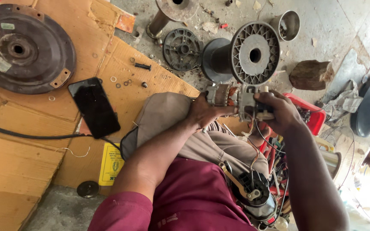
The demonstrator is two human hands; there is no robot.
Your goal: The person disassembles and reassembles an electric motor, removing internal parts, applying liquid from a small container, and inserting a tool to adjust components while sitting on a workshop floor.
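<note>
Fingers of the left hand (202, 112) wrapped tight about one end of a small electric motor (236, 102), copper windings showing between the grip; fingers of the right hand (279, 112) closed over the other end, thumb laid across the pale grey housing; motor held level above the lap, between both hands, thin wires (258, 139) trailing down from it.

Just beyond the motor, on the concrete floor (322, 25): a large grey plastic spool (249, 53) lying on its side, ribbed flange facing up; behind it a round dark ribbed disc (182, 48); farther off a metal cup (288, 25) and a metal pipe with a flange (168, 13).

Below the hands, grey trousers over the knee (168, 115), a maroon shirt (193, 196), and a black motor part with a brass-coloured bracket (253, 192) resting in the lap (wires tangled about it); beside the right forearm, a red plastic tray (309, 113) and a stone (311, 75).

To the left, flattened cardboard (31, 141) bearing a black phone (94, 107) face up, a black cable (26, 136) running to it, small washers and screws (127, 81) scattered near, a black bolt (143, 66), and a big dark round metal plate (24, 49); a yellow label (111, 164) and a small dark disc (87, 188) near the cardboard's lower edge.
</note>
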